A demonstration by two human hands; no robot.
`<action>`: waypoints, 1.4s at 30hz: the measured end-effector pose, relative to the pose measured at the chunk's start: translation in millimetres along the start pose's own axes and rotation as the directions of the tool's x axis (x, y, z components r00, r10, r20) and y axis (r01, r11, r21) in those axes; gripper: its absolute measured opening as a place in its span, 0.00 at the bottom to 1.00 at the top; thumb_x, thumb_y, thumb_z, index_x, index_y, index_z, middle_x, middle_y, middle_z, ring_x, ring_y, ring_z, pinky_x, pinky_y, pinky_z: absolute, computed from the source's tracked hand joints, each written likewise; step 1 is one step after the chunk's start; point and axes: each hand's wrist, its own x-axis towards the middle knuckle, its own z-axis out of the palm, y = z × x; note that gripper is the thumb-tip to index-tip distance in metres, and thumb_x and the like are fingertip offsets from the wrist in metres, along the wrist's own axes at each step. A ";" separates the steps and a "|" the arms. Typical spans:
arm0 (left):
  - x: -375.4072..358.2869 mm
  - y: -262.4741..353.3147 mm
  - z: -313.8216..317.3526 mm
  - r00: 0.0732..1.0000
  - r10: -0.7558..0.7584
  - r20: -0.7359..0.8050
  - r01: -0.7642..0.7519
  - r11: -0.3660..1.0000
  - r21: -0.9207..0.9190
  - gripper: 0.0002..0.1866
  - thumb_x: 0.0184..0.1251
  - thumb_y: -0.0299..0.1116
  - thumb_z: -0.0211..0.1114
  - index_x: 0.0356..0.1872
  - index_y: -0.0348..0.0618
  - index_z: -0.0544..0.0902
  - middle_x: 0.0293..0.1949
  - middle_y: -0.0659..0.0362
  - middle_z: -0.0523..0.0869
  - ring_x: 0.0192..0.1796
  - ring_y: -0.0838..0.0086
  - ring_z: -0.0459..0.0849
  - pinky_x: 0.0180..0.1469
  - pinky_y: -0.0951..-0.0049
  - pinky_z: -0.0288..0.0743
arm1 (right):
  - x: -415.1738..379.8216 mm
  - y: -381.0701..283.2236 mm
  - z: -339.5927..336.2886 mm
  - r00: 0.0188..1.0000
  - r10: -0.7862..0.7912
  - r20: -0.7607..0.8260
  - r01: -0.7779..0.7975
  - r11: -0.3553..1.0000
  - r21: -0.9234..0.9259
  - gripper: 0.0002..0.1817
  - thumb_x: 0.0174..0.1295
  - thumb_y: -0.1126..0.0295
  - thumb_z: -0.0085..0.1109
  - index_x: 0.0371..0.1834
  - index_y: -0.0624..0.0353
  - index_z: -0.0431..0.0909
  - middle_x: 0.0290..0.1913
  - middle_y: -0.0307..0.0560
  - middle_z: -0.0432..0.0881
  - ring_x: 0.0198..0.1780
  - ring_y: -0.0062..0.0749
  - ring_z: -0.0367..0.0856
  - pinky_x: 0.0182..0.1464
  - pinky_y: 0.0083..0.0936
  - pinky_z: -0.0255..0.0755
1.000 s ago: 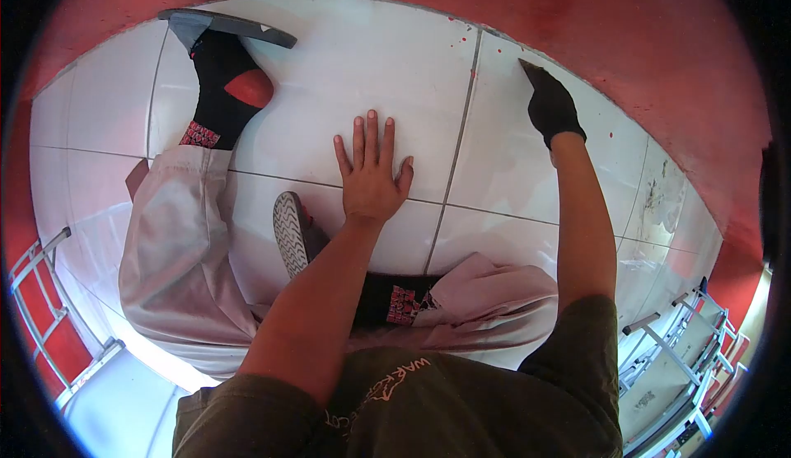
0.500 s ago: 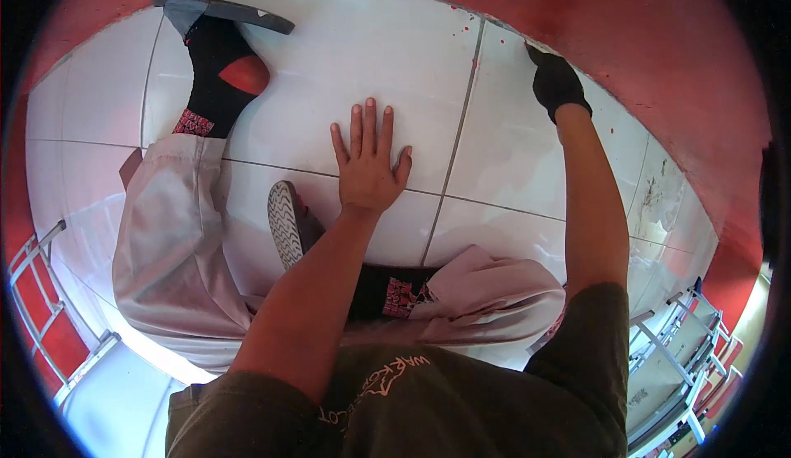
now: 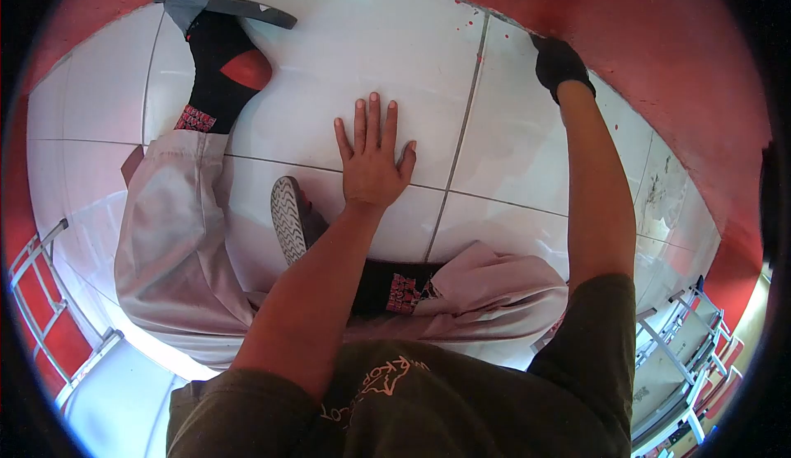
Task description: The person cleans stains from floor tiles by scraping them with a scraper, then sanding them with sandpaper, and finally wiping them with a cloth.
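We note the bare left hand [image 3: 372, 161] pressed flat on the glossy white tiled floor [image 3: 346, 54], fingers straight and slightly apart, holding nothing, just above a grout line near the floor's middle. The right hand [image 3: 560, 64], in a black glove, reaches the floor's far right edge where it meets the red painted wall [image 3: 659, 38]; its finger state we cannot tell. Black-socked feet [image 3: 216, 67] in grey-soled shoes lie to the left.

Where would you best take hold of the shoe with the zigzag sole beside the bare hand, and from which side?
Probably at the rounded far end of the shoe, pinching across the sole's narrow width and coming from the far side. It stands on edge with the tread facing left, and its near end is hidden behind the forearm. The left hand, spread flat on the floor, is nearest.
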 end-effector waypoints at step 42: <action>0.0 1.5 -1.4 0.999 -0.003 0.034 0.003 1.000 -0.002 0.33 0.66 0.47 0.50 0.70 0.45 0.57 0.71 0.49 0.52 0.74 0.57 0.47 0.70 0.44 0.33 | -29.7 15.1 29.4 0.947 -0.216 -0.239 0.206 0.976 -0.064 0.28 0.58 0.76 0.34 0.62 0.45 0.70 0.57 0.54 0.74 0.59 0.46 0.72 0.62 0.35 0.64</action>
